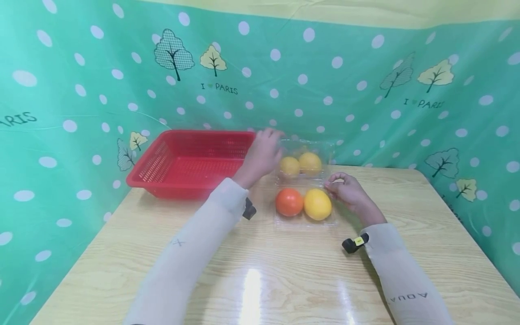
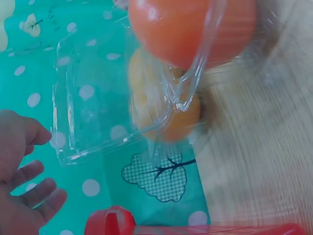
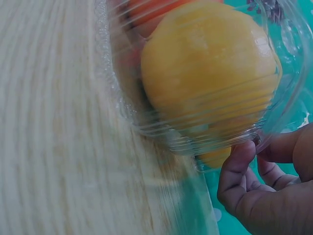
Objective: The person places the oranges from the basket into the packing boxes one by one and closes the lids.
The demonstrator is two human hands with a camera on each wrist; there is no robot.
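A clear plastic clamshell box (image 1: 305,223) stands on the table with its lid (image 2: 88,122) raised at the back. In its front half sit a red-orange round fruit (image 1: 289,202) and a large yellow fruit (image 1: 318,204). Two smaller orange-yellow fruits (image 1: 310,164) show through the lid, behind the box. My right hand (image 1: 348,192) pinches the box's right edge between thumb and forefinger, close to the fold. Fingers spread, my left hand (image 1: 263,153) is by the lid's left side, its thumb near the lid's edge in the left wrist view.
A red plastic basket (image 1: 148,180) with slotted walls stands to the left of the box, partly behind my left forearm. Behind the wooden table (image 1: 292,271) hangs a green dotted cloth (image 1: 345,90) that also runs along both sides.
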